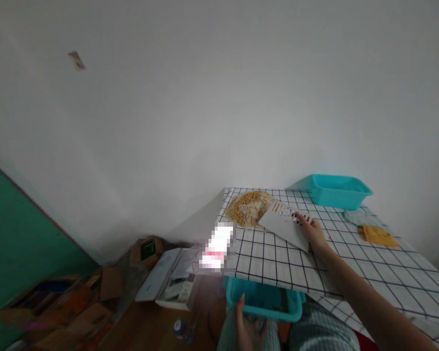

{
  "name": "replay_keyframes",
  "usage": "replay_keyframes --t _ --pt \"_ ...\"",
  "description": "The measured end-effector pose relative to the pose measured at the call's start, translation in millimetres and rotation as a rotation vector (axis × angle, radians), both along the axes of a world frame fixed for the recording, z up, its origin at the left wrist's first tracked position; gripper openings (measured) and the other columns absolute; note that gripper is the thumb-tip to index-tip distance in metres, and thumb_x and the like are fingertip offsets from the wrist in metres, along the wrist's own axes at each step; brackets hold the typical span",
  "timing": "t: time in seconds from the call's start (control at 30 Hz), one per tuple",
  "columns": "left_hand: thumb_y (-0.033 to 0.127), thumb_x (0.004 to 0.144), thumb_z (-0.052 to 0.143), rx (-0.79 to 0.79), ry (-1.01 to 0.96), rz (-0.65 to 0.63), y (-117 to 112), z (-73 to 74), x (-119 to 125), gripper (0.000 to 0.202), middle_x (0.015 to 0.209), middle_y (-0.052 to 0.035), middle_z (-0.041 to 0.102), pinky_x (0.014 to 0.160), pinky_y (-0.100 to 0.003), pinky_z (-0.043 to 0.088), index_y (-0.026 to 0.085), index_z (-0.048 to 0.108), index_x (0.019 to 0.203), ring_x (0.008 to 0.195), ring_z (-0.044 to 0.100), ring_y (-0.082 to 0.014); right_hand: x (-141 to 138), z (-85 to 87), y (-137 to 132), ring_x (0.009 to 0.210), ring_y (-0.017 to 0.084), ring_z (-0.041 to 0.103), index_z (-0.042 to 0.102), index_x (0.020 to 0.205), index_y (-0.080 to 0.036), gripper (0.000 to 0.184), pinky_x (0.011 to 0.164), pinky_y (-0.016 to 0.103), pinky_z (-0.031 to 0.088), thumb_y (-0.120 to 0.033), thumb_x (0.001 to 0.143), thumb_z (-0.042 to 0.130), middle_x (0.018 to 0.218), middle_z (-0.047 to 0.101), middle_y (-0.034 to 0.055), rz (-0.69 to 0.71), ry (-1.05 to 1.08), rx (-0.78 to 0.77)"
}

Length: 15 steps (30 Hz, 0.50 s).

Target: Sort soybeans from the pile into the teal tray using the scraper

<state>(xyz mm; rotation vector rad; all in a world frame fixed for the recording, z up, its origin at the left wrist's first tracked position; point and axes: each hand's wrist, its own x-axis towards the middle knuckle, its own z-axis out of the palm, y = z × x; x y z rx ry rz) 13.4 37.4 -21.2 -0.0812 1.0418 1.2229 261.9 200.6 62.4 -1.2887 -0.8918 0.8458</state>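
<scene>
In the head view my right hand [310, 230] grips the slotted edge of a flat white board [283, 225], its fingers by the cut-out slots. The board's left corner reaches the edge of a pile of yellow beans mixed with white grains [249, 208] on the checked tablecloth. Below the table edge, at my lap, my left hand [247, 326] holds a teal plastic basin [265, 313] by its near side, with the thumb over the rim. Something dark shows inside this basin, too unclear to name.
A second teal basin [338, 192] stands at the table's back right by the wall. A yellow cloth [378, 236] and a clear plastic item [358, 217] lie in front of it. A blurred-out bright patch [216, 246] covers the table's left edge. Open boxes [177, 280] crowd the floor.
</scene>
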Motion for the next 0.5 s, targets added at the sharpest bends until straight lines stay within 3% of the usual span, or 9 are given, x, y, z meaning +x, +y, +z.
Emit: replay_keyframes --t 0.13,0.27,0.4,0.5 --pt "0.049 0.07 0.054 -0.045 -0.031 0.058 4 -9.9 11 0.067 0.134 -0.0068 0.046 0.067 -0.035 0.048 0.039 0.032 0.132 0.093 0.06 -0.0261 -2 2.9 -6 0.07 0.022 0.065 0.069 0.083 -0.018 0.041 0.059 0.03 0.047 -0.056 0.072 0.059 0.076 0.071 0.0049 0.024 -0.066 0.057" --pt "0.048 0.073 0.053 -0.098 -0.032 0.079 1 -17.5 4 0.061 0.114 -0.0063 0.059 0.063 -0.035 0.048 0.04 0.036 0.13 0.084 0.063 -0.025 -4 5.1 -6 0.075 0.024 0.065 0.069 0.08 -0.018 0.041 0.061 0.03 0.048 -0.057 0.072 0.06 0.08 0.071 0.0065 0.014 -0.099 0.08" --pt "0.052 0.071 0.055 -0.122 -0.047 -0.067 -9 -14.5 -19 0.07 0.088 -0.0068 0.067 0.055 -0.033 0.045 0.033 0.031 0.134 0.076 0.065 -0.0272 -5 6.7 -7 0.074 0.025 0.066 0.069 0.087 -0.018 0.043 0.059 0.031 0.048 -0.057 0.074 0.058 0.081 0.072 0.0069 0.086 -0.048 0.074" --pt "0.048 0.071 0.059 -0.153 -0.045 -0.132 -17 -4.7 -37 0.076 0.077 -0.008 0.07 0.059 -0.036 0.048 0.023 0.029 0.136 0.071 0.065 -0.0276 -6 6.0 -7 0.075 0.025 0.066 0.069 0.088 -0.018 0.043 0.061 0.031 0.049 -0.057 0.074 0.059 0.082 0.072 0.0066 0.106 -0.069 0.106"
